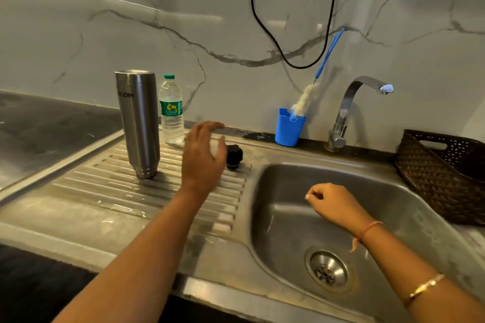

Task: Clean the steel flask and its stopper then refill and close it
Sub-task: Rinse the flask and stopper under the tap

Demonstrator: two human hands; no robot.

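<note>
Left hand [203, 157] open, partly hiding stopper [234, 156]

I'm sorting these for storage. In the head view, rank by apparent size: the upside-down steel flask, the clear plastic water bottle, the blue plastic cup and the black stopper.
1. Upside-down steel flask
2. Clear plastic water bottle with green cap, though it stands slightly farther back
3. Blue plastic cup
4. Black stopper

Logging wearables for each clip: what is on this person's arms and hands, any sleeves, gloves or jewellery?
Both forearms are bare, with no sleeves or gloves in view. The left hand and its arm show nothing worn. The right hand has a thin orange-red thread tied at the wrist with a loose frayed end, and further up the forearm a slim gold bangle. No rings can be made out.
</note>
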